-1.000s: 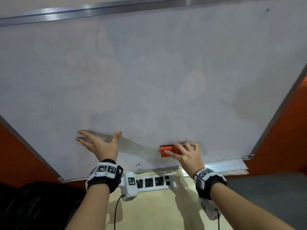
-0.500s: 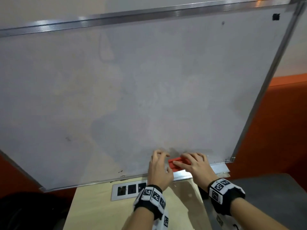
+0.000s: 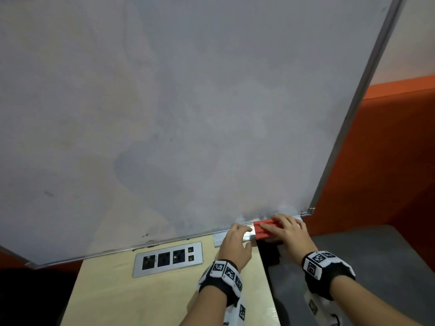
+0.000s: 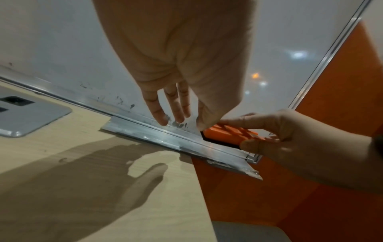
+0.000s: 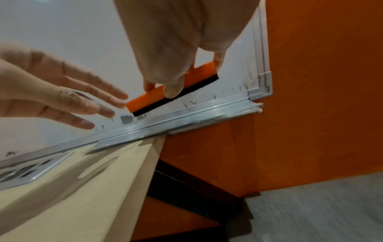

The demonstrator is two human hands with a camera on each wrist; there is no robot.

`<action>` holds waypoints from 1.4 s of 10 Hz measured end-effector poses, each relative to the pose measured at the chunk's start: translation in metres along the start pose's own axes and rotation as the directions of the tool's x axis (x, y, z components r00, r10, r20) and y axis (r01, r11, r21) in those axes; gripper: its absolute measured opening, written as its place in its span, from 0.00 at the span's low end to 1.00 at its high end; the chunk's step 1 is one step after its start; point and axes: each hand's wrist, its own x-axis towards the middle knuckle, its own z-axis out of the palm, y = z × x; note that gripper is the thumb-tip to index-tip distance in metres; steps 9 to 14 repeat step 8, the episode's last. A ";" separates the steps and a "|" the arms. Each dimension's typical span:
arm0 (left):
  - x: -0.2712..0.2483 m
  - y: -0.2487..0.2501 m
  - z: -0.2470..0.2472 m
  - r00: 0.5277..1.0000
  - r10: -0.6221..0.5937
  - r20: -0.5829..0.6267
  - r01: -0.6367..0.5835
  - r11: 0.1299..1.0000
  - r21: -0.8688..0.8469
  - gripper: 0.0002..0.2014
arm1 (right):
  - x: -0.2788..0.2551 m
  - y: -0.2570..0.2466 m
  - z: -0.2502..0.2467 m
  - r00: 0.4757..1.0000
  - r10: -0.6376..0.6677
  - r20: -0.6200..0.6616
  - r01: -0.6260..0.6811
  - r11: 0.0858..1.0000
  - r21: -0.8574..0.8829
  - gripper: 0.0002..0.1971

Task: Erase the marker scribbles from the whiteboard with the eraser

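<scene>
The whiteboard [image 3: 188, 114] leans over a table, mostly wiped to a grey haze. Faint marker smudges [image 5: 126, 119] remain along its bottom edge near the lower right corner, also visible as smudges [image 4: 178, 124] in the left wrist view. My right hand [image 3: 289, 229] grips an orange eraser [image 3: 266, 229] with black felt [image 5: 176, 96] and holds it against the board just above the metal tray [image 4: 165, 139]. Its thumb and fingers pinch the long sides. My left hand [image 3: 237, 236] sits just left of the eraser, its straight fingers [image 4: 170, 114] touching the board's lower edge.
A metal socket panel [image 3: 168, 258] is set into the beige table [image 3: 141, 297] below the board. An orange wall [image 3: 388, 161] stands to the right, with a grey surface [image 3: 376, 255] beneath it. The board's aluminium frame [image 3: 341, 137] runs up the right side.
The eraser has slid right along the bottom edge towards the lower right corner. My left hand left the board's lower left area and came in beside the eraser.
</scene>
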 end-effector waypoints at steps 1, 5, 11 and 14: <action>0.002 -0.005 0.006 1.000 -0.015 0.027 0.014 1.000 0.021 0.20 | 0.006 0.001 0.001 0.999 -0.022 0.025 0.021 0.999 0.037 0.43; -0.005 -0.057 -0.006 0.971 -0.227 -0.076 0.233 0.969 0.084 0.24 | 0.052 -0.064 0.053 0.987 -0.149 -0.053 0.155 0.978 0.139 0.19; -0.018 -0.076 -0.009 0.959 -0.284 0.009 0.282 0.953 0.115 0.31 | 0.047 -0.070 0.066 0.965 -0.063 -0.254 0.085 0.994 0.075 0.35; -0.018 -0.076 -0.009 0.959 -0.284 0.009 0.282 0.953 0.115 0.31 | 0.047 -0.070 0.066 0.965 -0.063 -0.254 0.085 0.994 0.075 0.35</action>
